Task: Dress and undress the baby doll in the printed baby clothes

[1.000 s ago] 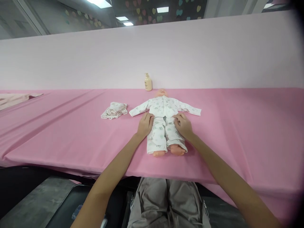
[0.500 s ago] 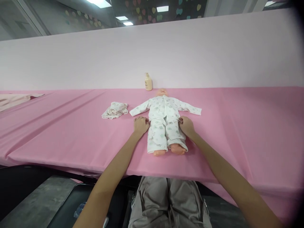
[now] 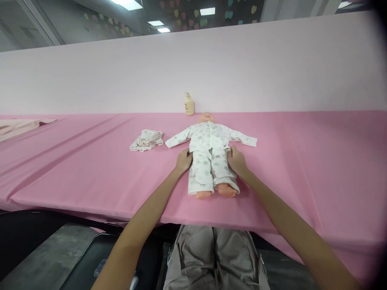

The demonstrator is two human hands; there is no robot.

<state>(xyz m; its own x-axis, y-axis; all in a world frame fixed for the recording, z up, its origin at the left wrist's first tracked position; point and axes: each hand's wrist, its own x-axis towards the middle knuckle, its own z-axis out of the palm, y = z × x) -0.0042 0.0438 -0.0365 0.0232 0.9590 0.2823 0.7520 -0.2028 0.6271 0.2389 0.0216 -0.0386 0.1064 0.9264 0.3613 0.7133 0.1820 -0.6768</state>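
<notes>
1 doll (image 3: 208,140) between opposing fingers (image 3: 187,155)

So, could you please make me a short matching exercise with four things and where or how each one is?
1. Pump bottle
2. Patterned trousers
3. Cream cloth
4. Left hand

A. beside the trousers' upper part
B. loosely bundled on the pink cover
C. upright near the white wall
D. ending at the doll's bare feet

Pairs: 1-C; 2-D; 3-B; 4-A
</notes>
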